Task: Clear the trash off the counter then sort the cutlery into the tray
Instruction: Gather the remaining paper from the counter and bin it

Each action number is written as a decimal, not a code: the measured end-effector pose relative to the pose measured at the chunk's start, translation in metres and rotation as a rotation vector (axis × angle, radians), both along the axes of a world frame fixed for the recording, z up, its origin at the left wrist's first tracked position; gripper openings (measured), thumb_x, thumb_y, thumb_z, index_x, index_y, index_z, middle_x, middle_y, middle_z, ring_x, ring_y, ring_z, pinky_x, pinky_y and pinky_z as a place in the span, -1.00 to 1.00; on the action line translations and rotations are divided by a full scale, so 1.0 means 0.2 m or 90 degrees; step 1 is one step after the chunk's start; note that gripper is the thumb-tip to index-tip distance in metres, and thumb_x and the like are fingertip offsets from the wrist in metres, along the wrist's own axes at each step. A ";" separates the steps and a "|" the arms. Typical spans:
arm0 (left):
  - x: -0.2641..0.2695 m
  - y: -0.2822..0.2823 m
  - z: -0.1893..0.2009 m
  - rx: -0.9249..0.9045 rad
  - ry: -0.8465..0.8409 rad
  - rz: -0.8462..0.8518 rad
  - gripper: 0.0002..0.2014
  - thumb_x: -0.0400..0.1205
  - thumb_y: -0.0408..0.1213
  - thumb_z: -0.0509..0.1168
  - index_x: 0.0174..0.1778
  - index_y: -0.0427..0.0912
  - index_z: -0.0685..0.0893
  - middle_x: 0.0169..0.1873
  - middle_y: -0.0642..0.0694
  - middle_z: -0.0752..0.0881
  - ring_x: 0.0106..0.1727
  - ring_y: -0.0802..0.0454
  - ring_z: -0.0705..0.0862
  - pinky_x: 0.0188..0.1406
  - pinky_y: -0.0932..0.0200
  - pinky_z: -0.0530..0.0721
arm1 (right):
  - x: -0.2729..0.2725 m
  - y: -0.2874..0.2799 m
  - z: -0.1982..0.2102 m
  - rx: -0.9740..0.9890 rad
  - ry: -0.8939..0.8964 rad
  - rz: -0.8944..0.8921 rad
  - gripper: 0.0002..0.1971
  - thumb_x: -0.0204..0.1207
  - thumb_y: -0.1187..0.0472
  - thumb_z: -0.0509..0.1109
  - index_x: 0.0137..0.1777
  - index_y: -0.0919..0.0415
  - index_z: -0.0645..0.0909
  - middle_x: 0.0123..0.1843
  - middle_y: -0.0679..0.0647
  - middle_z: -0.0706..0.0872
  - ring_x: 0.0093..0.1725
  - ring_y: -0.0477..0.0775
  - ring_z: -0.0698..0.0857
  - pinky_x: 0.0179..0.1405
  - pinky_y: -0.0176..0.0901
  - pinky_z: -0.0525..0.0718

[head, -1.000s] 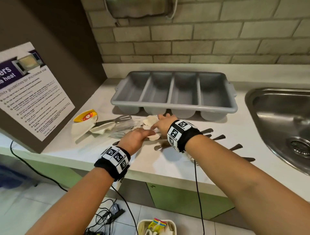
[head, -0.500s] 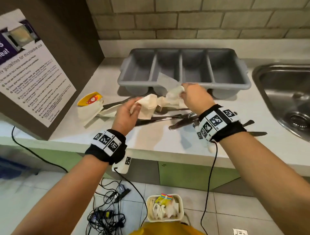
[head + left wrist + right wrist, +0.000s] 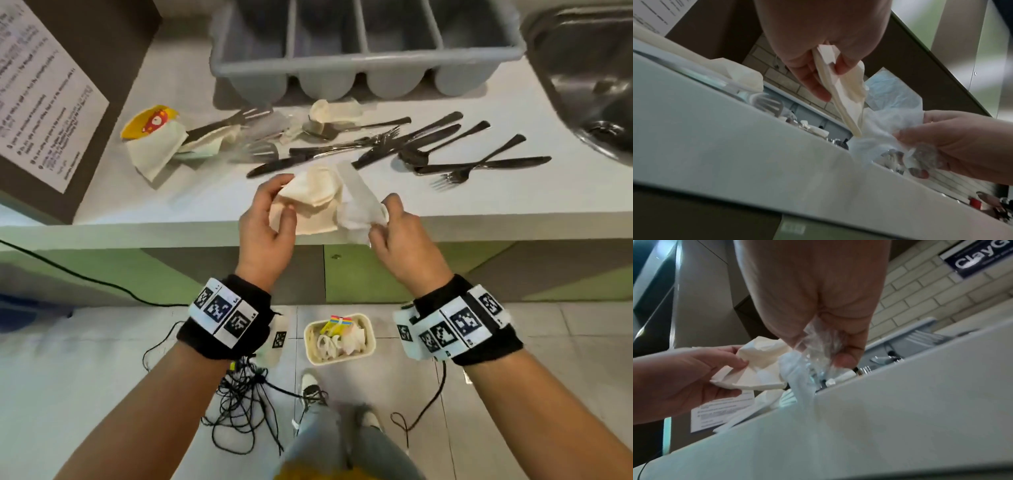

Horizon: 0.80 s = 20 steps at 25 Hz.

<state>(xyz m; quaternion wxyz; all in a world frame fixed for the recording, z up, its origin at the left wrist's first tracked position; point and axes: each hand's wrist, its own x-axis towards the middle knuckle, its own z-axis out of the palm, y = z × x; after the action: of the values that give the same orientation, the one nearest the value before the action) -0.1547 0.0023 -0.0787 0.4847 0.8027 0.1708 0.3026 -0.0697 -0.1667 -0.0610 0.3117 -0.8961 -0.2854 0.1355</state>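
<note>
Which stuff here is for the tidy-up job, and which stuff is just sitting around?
For the job:
- cream napkin in the left hand
- clear wrapper in the right hand
- napkins and yellow wrapper
- cutlery
- grey tray
- floor bin

Just there:
- sink
- microwave notice
- floor cables

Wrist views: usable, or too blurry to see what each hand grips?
Left wrist: soft, counter edge blurred, yet left hand pinching the cream napkin reads clearly. Right wrist: smeared foreground, right hand gripping the clear wrapper still legible. Head: sharpest, wide-angle bowing.
</note>
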 end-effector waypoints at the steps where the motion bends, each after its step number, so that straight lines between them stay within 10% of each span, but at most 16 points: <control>1: -0.05 -0.05 -0.05 -0.003 0.010 0.001 -0.54 0.47 -0.53 0.16 0.29 -0.12 0.48 0.04 0.04 0.62 -0.06 0.57 0.59 0.01 0.69 0.47 | -0.03 -0.04 -0.06 -0.002 0.023 -0.005 -0.78 0.60 0.32 0.19 0.19 0.41 0.40 -0.20 0.41 0.66 -0.23 0.33 0.66 -0.35 -0.11 0.40; 8: -0.34 -0.40 -0.56 -0.009 0.242 -0.030 -0.47 0.51 -0.55 0.16 0.44 -0.25 0.38 0.15 0.00 0.57 0.06 0.09 0.60 0.09 0.51 0.54 | -0.14 -0.36 -0.69 -0.004 0.165 -0.058 -0.75 0.54 0.30 0.31 0.20 0.33 0.59 -0.01 0.38 0.79 -0.08 0.32 0.76 -0.09 0.07 0.74; 20: -0.41 -0.42 -2.00 -0.076 0.548 -0.059 -0.34 0.46 -0.73 0.01 0.48 -0.18 0.34 -0.08 -0.32 0.66 -0.16 -0.27 0.61 -0.29 0.40 0.36 | -0.35 -0.31 -2.32 -0.181 0.375 -0.072 -0.68 0.54 0.31 0.30 0.28 0.33 0.58 0.23 0.42 0.69 0.21 0.34 0.64 0.16 -0.03 0.56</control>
<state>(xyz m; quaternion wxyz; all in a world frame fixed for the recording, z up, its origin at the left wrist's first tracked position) -0.2357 -0.0820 -0.4796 0.4279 0.8330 0.3386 -0.0918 -0.1388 -0.2290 -0.5244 0.2599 -0.8673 -0.1106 0.4098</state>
